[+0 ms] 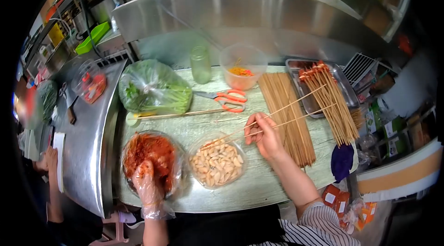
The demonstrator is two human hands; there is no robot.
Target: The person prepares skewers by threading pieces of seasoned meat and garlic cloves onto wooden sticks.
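My left hand [149,182], in a thin plastic glove, is pressed into a clear bowl of red marinated meat [150,153] at the near left of the counter. My right hand [262,132], bare, holds two bamboo skewers [286,109] whose tips point down over a clear bowl of pale cut pieces [217,163]. Just right of that hand lies a pile of bare bamboo skewers [289,107]. Beyond it a metal tray [294,65] carries several loaded skewers [330,98] with red meat at their far ends.
Orange-handled scissors [229,99], a bag of greens [155,89], a glass jar [200,64] and a plastic tub with orange bits [242,68] stand at the back. A purple cloth [342,160] lies at the right edge. Another person's arm [51,181] shows at far left.
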